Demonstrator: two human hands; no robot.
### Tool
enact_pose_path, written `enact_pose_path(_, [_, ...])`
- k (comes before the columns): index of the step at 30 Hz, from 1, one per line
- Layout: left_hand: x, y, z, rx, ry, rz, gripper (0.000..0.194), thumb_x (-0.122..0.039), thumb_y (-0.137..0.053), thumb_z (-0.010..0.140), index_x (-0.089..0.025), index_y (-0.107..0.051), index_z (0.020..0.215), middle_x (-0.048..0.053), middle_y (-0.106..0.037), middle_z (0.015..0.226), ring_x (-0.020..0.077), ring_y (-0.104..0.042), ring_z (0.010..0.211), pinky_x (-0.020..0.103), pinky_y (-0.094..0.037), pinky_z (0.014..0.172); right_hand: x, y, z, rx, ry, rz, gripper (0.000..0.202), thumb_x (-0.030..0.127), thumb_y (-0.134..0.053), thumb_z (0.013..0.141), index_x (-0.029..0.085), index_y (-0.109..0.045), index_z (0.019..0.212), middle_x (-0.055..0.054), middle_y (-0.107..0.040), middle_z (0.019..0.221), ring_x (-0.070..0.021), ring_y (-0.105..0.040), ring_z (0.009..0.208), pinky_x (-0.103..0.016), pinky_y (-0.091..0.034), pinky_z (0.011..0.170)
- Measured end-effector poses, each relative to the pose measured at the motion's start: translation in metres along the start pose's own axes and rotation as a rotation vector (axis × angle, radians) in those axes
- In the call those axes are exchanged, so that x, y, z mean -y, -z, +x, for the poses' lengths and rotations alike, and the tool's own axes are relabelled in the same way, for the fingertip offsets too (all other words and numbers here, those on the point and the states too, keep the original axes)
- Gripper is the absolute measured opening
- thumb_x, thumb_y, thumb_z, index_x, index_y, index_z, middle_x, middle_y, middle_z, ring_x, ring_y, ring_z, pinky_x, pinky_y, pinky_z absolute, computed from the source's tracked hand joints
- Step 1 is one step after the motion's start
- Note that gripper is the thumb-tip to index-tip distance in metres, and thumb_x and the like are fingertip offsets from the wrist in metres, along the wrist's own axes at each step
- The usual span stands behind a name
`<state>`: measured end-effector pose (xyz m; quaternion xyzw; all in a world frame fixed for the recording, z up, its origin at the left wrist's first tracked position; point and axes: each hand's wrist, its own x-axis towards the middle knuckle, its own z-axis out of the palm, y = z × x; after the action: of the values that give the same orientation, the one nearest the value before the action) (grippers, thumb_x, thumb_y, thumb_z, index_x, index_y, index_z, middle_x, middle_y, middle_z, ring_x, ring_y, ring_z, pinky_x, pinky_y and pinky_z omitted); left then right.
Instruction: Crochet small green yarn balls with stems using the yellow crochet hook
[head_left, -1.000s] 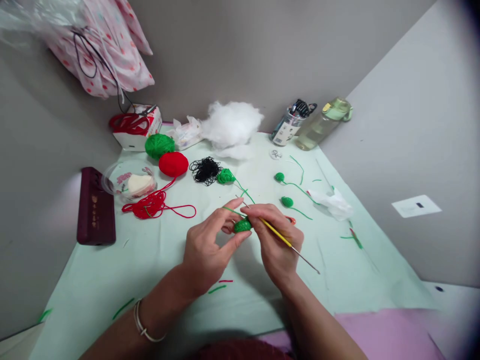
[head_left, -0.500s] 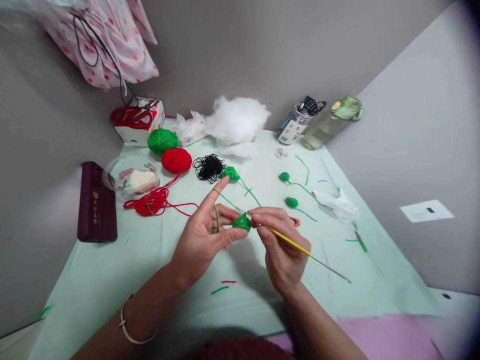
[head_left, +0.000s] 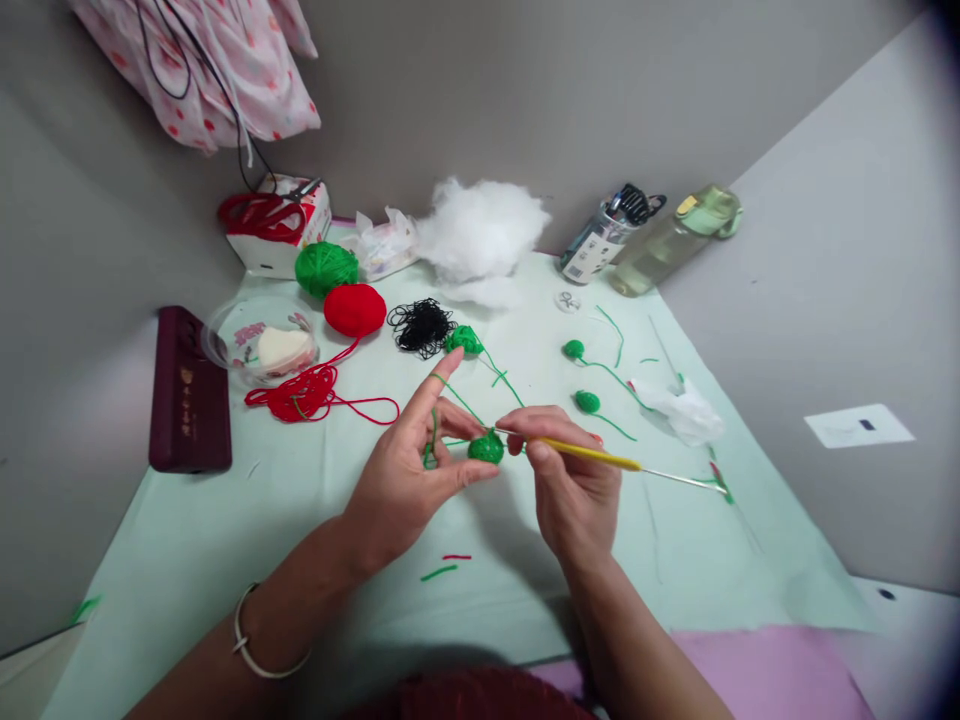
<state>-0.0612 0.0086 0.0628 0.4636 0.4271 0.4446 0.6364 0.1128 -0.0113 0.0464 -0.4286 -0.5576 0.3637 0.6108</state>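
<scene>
My left hand [head_left: 405,460] pinches a small green crocheted ball [head_left: 486,447] between thumb and fingers. Green yarn runs over its raised index finger and down to the ball. In my right hand [head_left: 574,470] lies a crochet hook with a yellow handle [head_left: 592,453], held like a pen. The hook's thin tip meets the top of the ball; whether a loop sits on it I cannot tell. Its other metal end points right over the table. Just beyond my left index fingertip is a small wound bundle of green yarn [head_left: 465,340].
Behind lie a red yarn ball [head_left: 355,310], a green yarn ball [head_left: 326,269], black yarn [head_left: 421,328] and white stuffing [head_left: 484,232]. Two small green crocheted balls [head_left: 587,402] with tails rest at right. A bottle [head_left: 671,245], pen cup [head_left: 596,245] and dark red phone [head_left: 189,395] stand around.
The crochet hook has swung from a steep slant to nearly level, its rear end rising to the right. My left hand keeps its grip on the green ball. The view has shifted slightly.
</scene>
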Motion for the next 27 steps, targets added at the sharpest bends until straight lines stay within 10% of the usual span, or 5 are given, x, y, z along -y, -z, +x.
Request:
enact_pose_path(10, [0.005, 0.001, -0.001, -0.054, -0.053, 0.215, 0.092, -0.022, -0.083, 0.077, -0.037, -0.046, 0.160, -0.004, -0.066, 0.093, 0.0115, -0.040, 0.063, 0.027, -0.042, 0.060, 0.004, 0.000, 0.009, 0.083, -0.371, 0.365, 0.015, 0.040, -0.082, 0.091, 0.025, -0.083, 0.089, 0.000, -0.070, 0.079, -0.0120, -0.063, 0.066, -0.027, -0.053, 0.064])
enact_pose_path(18, [0.001, 0.001, 0.001, 0.004, -0.022, 0.238, 0.095, -0.022, -0.083, 0.078, -0.037, -0.043, 0.162, -0.005, -0.066, 0.095, 0.0112, -0.038, 0.063, 0.027, -0.041, 0.061, -0.005, 0.007, 0.004, 0.134, -0.035, 0.092, 0.015, 0.025, -0.071, 0.101, 0.030, -0.085, 0.105, -0.003, -0.082, 0.103, -0.0193, -0.072, 0.099, -0.035, -0.058, 0.083])
enact_pose_path(27, [-0.004, 0.006, 0.000, 0.098, -0.021, 0.212, 0.085, -0.022, -0.084, 0.079, -0.033, -0.052, 0.157, -0.004, -0.068, 0.095, 0.0107, -0.041, 0.065, 0.027, -0.039, 0.061, -0.006, 0.008, 0.012, 0.182, -0.211, 0.396, 0.013, 0.036, -0.073, 0.100, 0.026, -0.080, 0.098, -0.002, -0.083, 0.092, -0.0123, -0.072, 0.073, -0.027, -0.061, 0.071])
